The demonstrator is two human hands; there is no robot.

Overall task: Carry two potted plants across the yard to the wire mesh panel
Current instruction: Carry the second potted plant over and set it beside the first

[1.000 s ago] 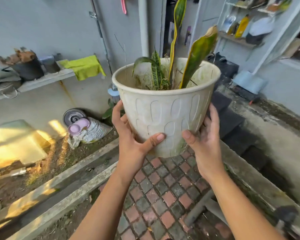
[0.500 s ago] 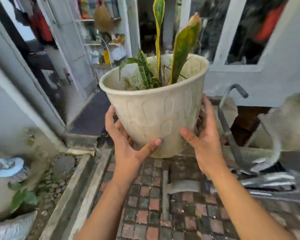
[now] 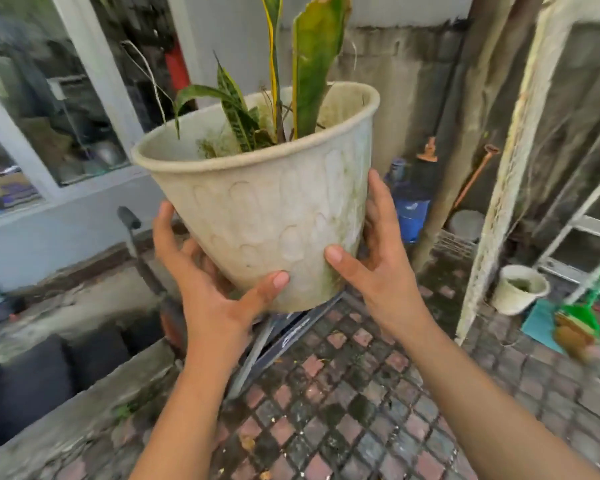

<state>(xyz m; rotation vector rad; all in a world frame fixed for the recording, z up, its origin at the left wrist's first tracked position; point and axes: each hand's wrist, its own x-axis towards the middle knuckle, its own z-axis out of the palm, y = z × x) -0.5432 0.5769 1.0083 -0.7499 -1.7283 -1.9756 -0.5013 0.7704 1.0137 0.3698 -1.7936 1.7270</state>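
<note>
A cream plastic pot (image 3: 274,216) with tall green and yellow striped leaves is held in the air in front of me, tilted to the left. My left hand (image 3: 205,289) cups its lower left side, thumb on the front. On the lower right side my right hand (image 3: 378,268) presses in, thumb forward. A second, smaller white pot (image 3: 518,289) stands on the paving at the right. Behind it a panel of thin mesh (image 3: 589,133) leans in a pale frame.
Red and grey brick paving (image 3: 343,410) runs under me. A concrete kerb and drain lie at the left. A dark metal frame (image 3: 267,341) lies below the pot. A blue water jug (image 3: 409,209) and a pole stand ahead, green tools at the right.
The view has swung to the right: the doorway and shelves have left the frame, and the wall, blue jug and mesh panel have come in. Both hands keep the same hold; the pot now tilts left.
</note>
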